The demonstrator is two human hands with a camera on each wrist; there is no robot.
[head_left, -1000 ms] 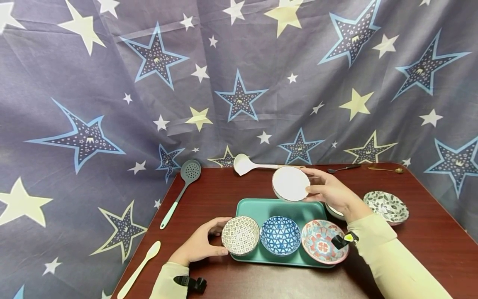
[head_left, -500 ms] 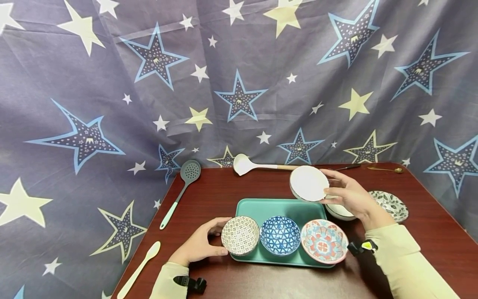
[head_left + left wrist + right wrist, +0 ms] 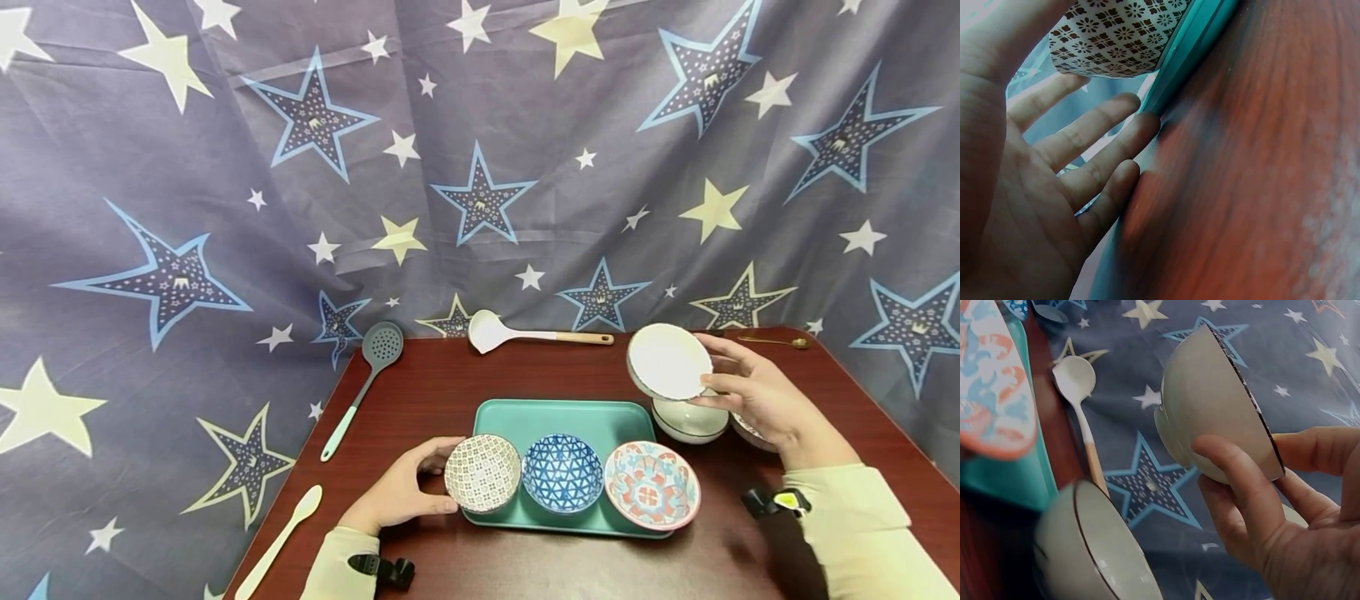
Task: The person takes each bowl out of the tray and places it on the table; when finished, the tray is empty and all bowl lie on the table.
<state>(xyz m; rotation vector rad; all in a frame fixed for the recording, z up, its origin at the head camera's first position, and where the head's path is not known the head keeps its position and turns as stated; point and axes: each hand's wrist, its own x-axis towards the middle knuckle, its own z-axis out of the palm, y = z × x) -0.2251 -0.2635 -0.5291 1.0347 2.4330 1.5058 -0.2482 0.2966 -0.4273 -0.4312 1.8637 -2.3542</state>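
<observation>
My right hand [image 3: 768,400] pinches the rim of a white bowl [image 3: 670,360], raised and tilted, with thumb and fingers on either side of its wall in the right wrist view. Just below it, another white bowl [image 3: 688,423] with a dark rim stands on the table. My left hand [image 3: 408,492] is beside a beige patterned bowl [image 3: 482,473], its fingers loosely spread in the left wrist view; whether they touch the bowl is hard to tell. That bowl, a blue triangle-patterned bowl [image 3: 562,472] and a red-and-blue floral bowl [image 3: 651,485] form a row on a green tray [image 3: 555,410].
Behind the tray lies a white ladle [image 3: 491,332] with a wooden handle. A grey slotted spoon [image 3: 382,346] and a cream spoon [image 3: 281,542] lie at left. A gold spoon [image 3: 780,341] lies far right. Another bowl [image 3: 752,435] is mostly hidden by my right hand.
My right hand has carried the white bowl rightward from behind the tray to over the dark-rimmed bowl. The ladle's handle has come into full view. My left hand has stayed put.
</observation>
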